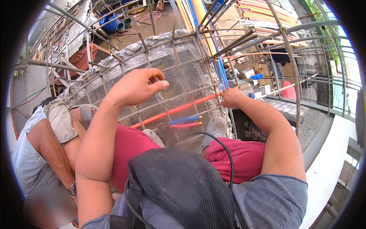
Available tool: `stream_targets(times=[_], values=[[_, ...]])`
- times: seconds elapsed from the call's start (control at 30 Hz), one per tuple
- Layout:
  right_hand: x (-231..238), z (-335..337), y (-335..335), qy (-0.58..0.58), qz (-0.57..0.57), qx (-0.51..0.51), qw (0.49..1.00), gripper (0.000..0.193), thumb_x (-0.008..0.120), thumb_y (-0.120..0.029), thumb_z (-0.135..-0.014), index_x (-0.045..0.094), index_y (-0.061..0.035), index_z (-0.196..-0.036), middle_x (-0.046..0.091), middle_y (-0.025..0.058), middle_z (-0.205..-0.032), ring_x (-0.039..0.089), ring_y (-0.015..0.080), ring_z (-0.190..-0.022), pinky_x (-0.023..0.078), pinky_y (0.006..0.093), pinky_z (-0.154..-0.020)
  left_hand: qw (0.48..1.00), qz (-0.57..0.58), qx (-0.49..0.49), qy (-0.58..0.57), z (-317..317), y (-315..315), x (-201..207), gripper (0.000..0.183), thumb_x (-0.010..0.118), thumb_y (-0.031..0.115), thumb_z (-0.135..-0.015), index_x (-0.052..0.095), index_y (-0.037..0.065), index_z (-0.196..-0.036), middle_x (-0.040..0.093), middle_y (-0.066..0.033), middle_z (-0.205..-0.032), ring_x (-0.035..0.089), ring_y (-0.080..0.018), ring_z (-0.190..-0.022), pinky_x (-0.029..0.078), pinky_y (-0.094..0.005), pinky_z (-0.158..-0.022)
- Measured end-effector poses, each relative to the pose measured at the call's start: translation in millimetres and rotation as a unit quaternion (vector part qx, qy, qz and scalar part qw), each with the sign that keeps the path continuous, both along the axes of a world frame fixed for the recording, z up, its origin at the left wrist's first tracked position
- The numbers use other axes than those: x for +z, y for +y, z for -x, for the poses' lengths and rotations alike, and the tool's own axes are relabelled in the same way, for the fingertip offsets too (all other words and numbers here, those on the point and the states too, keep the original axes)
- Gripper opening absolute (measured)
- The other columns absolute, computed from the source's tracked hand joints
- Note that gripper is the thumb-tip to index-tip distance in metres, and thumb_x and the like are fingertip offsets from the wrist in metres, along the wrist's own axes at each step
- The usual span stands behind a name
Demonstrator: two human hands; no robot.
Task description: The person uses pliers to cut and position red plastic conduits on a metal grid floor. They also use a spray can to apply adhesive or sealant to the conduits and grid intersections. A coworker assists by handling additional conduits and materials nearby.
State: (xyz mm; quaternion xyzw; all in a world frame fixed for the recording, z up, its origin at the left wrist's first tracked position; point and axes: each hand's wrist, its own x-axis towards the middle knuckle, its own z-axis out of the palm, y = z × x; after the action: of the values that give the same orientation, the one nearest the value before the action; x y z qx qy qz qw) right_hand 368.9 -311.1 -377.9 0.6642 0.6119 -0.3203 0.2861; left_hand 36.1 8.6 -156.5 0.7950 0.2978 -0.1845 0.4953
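Observation:
My left hand point(142, 87) hovers over the rebar grid point(148, 57), its fingers bent and its thumb apart, with nothing visible between them. Just right of it, a loose coil of thin clear line or wire point(171, 93) shows faintly. An orange conduit pipe point(179, 108) runs slantwise across the grid. At its right end my right hand point(231, 97) has its fingers closed around it, beside the rough concrete edge; the fingertips are partly hidden. Below the pipe are two short blue and pink handle-like pieces point(185, 122) with yellow ends.
Crouching at the left is another person point(49, 141), close to my left arm. Upright and crossing rebars point(286, 49) stand at the right. Blue pipes point(222, 74) run past the slab edge. A black cable point(225, 149) hangs before me. Orange pipes point(263, 15) lie farther off.

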Motion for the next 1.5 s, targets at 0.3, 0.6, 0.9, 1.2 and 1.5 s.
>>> stream_targets(times=[0.3, 0.6, 0.9, 1.2, 1.5], values=[[-28.6, 23.8, -20.1, -0.022, -0.115, 0.016, 0.993, 0.054, 0.049, -0.053, -0.113, 0.075, -0.0061, -0.123, 0.073, 0.0166, -0.115, 0.072, 0.0337, -0.109, 0.053, 0.0503, -0.097, 0.996, -0.016, -0.053, -0.073, -10.5, -13.6, 10.8, 0.042, 0.073, 0.037, -0.106, 0.073, 0.001, -0.128, 0.076, -0.0114, -0.105, 0.069, -0.0197, -0.094, 0.057, -0.0364, -0.086], [-36.7, 23.6, -4.4, -0.056, -0.073, -0.010, 0.996, 0.042, 0.047, -0.043, -0.114, 0.078, -0.0142, -0.115, 0.081, 0.0098, -0.100, 0.078, 0.0306, -0.096, 0.056, 0.0494, -0.087, 0.996, -0.012, -0.045, -0.073, -8.2, -7.8, 5.6, 0.044, 0.074, 0.037, -0.106, 0.072, 0.000, -0.128, 0.075, -0.0118, -0.103, 0.069, -0.0202, -0.094, 0.057, -0.0367, -0.085], [-26.1, 35.0, 28.8, -0.079, 0.027, -0.108, 0.991, 0.047, 0.044, -0.043, -0.115, 0.080, -0.0138, -0.121, 0.081, 0.0128, -0.109, 0.079, 0.0333, -0.107, 0.060, 0.0506, -0.089, 0.995, -0.030, -0.065, -0.075, -17.2, -10.9, 4.9, 0.043, 0.074, 0.036, -0.105, 0.073, -0.001, -0.127, 0.076, -0.0143, -0.104, 0.072, -0.0251, -0.096, 0.058, -0.0387, -0.087], [-46.3, -13.7, 36.1, 0.033, 0.115, -0.237, 0.964, 0.078, 0.049, -0.070, -0.108, 0.083, 0.0000, -0.101, 0.082, 0.0158, -0.092, 0.080, 0.0320, -0.098, 0.061, 0.0459, -0.094, 0.992, -0.033, -0.064, -0.100, -7.6, -8.8, 7.4, 0.043, 0.074, 0.036, -0.105, 0.073, -0.001, -0.127, 0.077, -0.0139, -0.106, 0.072, -0.0242, -0.098, 0.057, -0.0384, -0.088], [-37.8, 23.1, 35.7, -0.072, -0.002, -0.248, 0.966, 0.061, 0.062, -0.063, -0.105, 0.083, -0.0054, -0.105, 0.084, 0.0138, -0.103, 0.081, 0.0309, -0.100, 0.063, 0.0461, -0.089, 0.996, -0.003, -0.040, -0.075, -4.2, -3.8, 13.0, 0.042, 0.074, 0.035, -0.106, 0.072, 0.000, -0.129, 0.074, -0.0104, -0.103, 0.068, -0.0178, -0.093, 0.057, -0.0355, -0.085]])
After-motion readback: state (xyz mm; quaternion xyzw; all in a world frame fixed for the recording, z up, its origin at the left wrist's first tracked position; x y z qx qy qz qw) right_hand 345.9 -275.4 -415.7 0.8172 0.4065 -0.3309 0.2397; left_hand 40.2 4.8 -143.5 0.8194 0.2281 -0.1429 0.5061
